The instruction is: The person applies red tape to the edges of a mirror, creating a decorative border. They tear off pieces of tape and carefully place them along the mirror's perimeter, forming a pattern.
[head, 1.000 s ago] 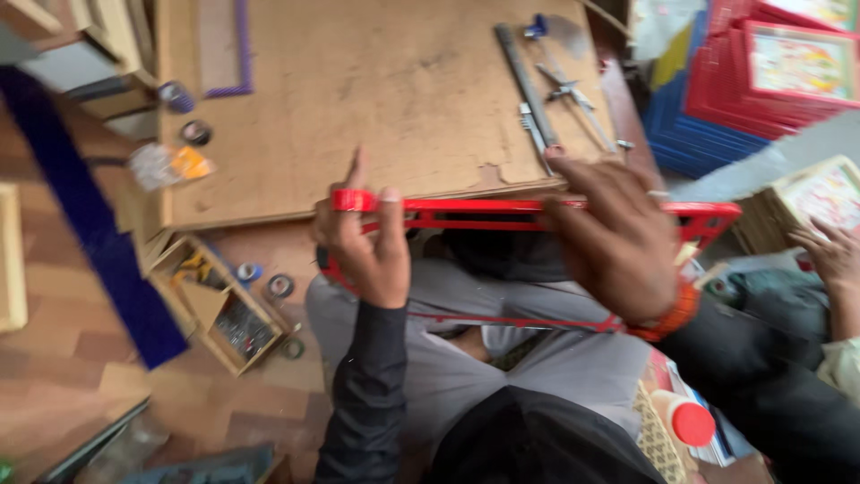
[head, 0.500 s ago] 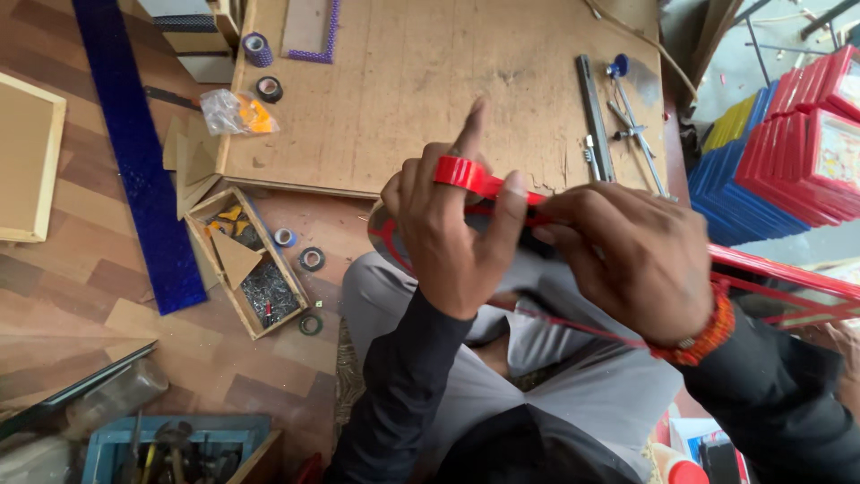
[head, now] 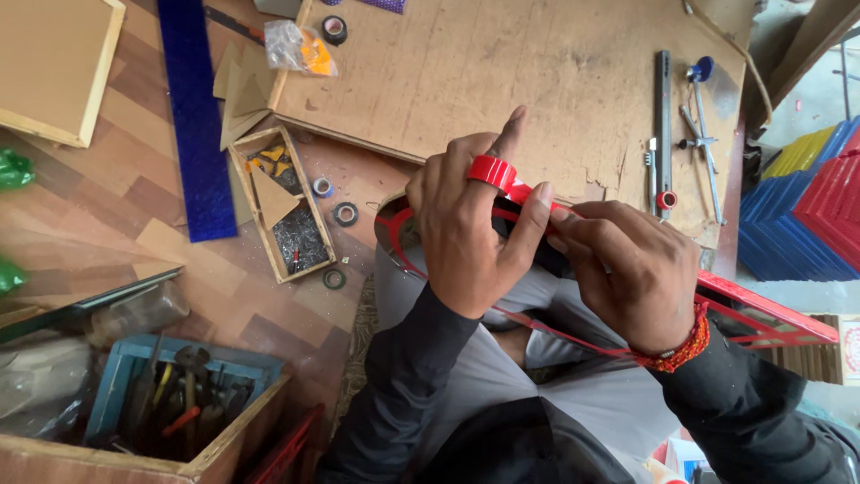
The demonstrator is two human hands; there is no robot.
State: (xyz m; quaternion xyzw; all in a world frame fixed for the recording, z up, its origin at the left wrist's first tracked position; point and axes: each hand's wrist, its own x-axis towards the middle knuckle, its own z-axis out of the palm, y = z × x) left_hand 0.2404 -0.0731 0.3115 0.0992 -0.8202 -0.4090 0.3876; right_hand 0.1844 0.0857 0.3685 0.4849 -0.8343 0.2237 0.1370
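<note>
My left hand [head: 466, 237] wears a small roll of red tape [head: 491, 170] on its raised index finger, with the thumb and other fingers wrapped around the corner of a red-edged frame [head: 770, 315] on my lap. A strip of tape runs from the roll to my right hand [head: 627, 269], which pinches it against the frame's edge. A red beaded band circles the right wrist. The two hands touch, and the frame's near corner is hidden under them. A thin red tape line [head: 555, 330] crosses below them over my grey trousers.
A plywood board [head: 502, 72] lies ahead with a metal ruler [head: 662, 116] and a blue-topped compass [head: 703, 108]. To the left are a small wooden box of nails [head: 285, 215], loose tape rolls [head: 345, 213] and a blue strip [head: 193, 116]. A blue toolbox [head: 125, 376] sits bottom left; stacked coloured frames [head: 806, 206] stand right.
The red frame, held flat and wide between the hands a second ago, has swung down to the right. My hands have come together at its corner, and the view has tilted toward the floor.
</note>
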